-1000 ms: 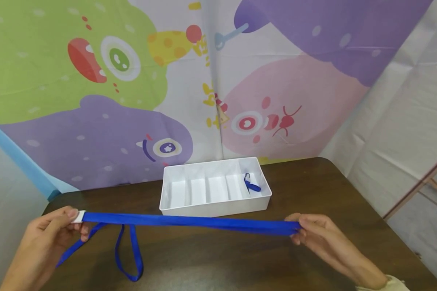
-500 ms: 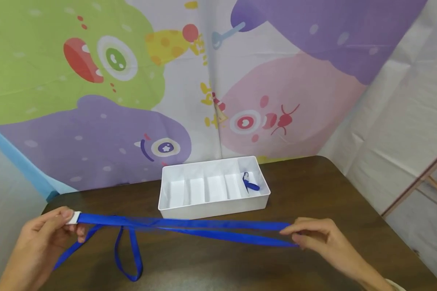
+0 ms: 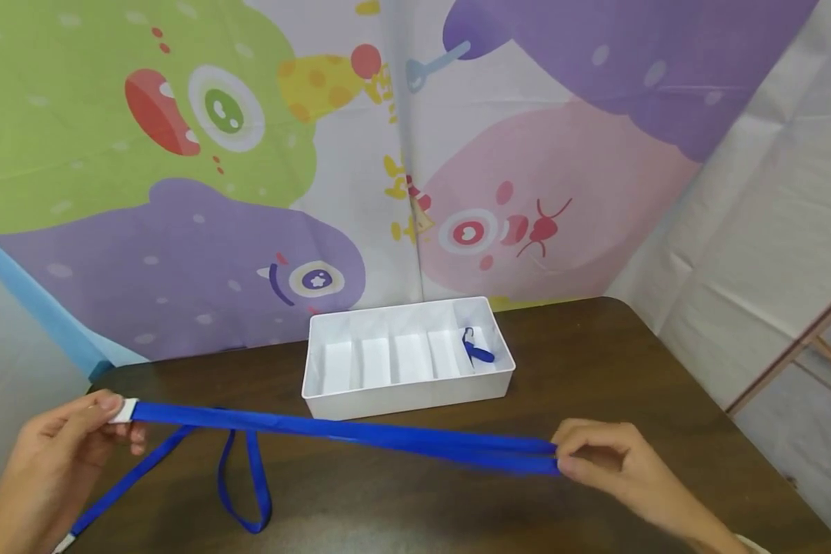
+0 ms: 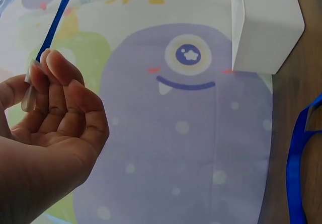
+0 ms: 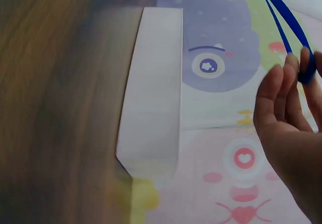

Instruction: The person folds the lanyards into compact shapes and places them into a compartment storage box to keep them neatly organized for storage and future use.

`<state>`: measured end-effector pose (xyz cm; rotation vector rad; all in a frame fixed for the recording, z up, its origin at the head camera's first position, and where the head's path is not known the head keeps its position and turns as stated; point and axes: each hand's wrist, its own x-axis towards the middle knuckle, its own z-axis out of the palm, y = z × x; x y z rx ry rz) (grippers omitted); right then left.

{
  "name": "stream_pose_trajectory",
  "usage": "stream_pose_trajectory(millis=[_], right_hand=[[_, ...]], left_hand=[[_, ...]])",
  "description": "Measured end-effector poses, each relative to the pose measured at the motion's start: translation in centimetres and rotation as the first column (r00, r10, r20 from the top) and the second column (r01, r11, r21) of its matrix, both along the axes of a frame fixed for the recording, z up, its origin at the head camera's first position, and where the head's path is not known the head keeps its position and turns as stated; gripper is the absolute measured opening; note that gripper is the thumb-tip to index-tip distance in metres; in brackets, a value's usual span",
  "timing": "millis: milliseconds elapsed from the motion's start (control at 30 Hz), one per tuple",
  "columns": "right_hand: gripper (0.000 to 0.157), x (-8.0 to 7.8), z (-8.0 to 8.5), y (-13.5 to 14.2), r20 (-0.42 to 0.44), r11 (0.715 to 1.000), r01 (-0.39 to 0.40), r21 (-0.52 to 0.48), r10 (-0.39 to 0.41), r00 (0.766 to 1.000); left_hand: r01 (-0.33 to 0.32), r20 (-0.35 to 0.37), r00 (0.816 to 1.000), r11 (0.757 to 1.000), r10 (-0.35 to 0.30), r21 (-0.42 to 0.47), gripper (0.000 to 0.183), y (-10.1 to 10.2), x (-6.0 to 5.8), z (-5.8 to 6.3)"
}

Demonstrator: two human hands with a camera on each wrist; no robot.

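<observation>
While the left hand (image 3: pixel 58 458) pinches the white end piece (image 3: pixel 123 411) of a blue lanyard (image 3: pixel 346 430) between thumb and curled fingers, the right hand (image 3: pixel 612 465) pinches its other end, stretching it before a white five-compartment box (image 3: pixel 408 399) whose right-end compartment contains a small blue hooked strap (image 3: pixel 482 355).
</observation>
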<state>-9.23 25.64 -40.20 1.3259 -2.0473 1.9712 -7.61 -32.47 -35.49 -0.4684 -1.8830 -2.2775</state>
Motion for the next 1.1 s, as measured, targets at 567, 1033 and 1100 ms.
stream_pose_trajectory(millis=[567, 1033, 1100], right_hand=[[0.044, 0.2, 0.5, 0.0, -0.090, 0.992, 0.121, 0.017, -0.119, 0.989], [0.030, 0.4, 1.3, 1.2, 0.158, 0.979, 0.108, 0.173, -0.136, 0.978], [0.028, 0.3, 1.4, 1.5, 0.177, 0.976, 0.075, 0.205, -0.113, 0.978]], left_hand=[[0.009, 0.013, 1.000, 1.000, -0.008, -0.021, 0.035, 0.1, -0.1, -0.1], [0.025, -0.024, 0.999, 0.999, -0.027, -0.043, 0.033, 0.7, -0.3, 0.3], [0.048, -0.030, 0.998, 0.998, -0.049, -0.034, 0.033, 0.8, -0.3, 0.3]])
